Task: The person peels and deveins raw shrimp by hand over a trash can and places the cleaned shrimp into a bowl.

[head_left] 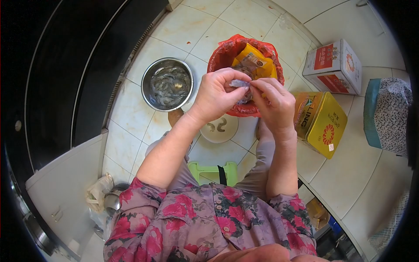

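Observation:
A grey shrimp [238,83] is pinched between the thumb and fingers of my left hand [220,92]. My right hand [276,101] has its fingertips closed at the shrimp's right end; what they grip there is too small to make out. Both hands are above the near side of a bin lined with a red bag [218,59]. To the left, a steel bowl [145,94] contains many raw grey shrimp [168,85]. Partly hidden below my hands is a pale bowl [229,136] with a few peeled shrimp [221,124] in it.
Inside the bin lies a yellow packet [255,59]. A white and red carton [336,65] and a yellow tin [323,126] stand on the right. Between my legs is a green stool [231,168]. Dark cabinet fronts [65,65] border the left side.

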The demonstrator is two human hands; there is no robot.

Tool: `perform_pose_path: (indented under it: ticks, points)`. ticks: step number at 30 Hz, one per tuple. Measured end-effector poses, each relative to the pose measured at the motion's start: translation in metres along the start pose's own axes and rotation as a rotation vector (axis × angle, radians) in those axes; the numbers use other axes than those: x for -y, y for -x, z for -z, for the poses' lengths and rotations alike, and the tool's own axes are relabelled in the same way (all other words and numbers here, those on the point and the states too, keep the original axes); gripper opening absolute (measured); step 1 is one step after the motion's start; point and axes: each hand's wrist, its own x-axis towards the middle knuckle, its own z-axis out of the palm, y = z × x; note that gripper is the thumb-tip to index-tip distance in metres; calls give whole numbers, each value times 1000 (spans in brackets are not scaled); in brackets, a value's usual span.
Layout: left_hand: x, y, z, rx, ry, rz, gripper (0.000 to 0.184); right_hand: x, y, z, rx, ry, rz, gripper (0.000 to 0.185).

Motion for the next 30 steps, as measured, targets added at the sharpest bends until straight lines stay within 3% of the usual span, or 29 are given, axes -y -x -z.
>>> perform_pose_path:
  ticks: [4, 12, 30]
  points:
    - [-2, 2, 1, 1, -272, -84, 18, -1, 2, -1, 65, 61, -5, 11]
    - [-1, 2, -1, 24, 34, 2, 18, 2, 3, 0, 14, 3, -100, 11]
    - [-5, -2, 4, -58, 243, -35, 20, -1, 3, 4, -106, -79, -176, 8]
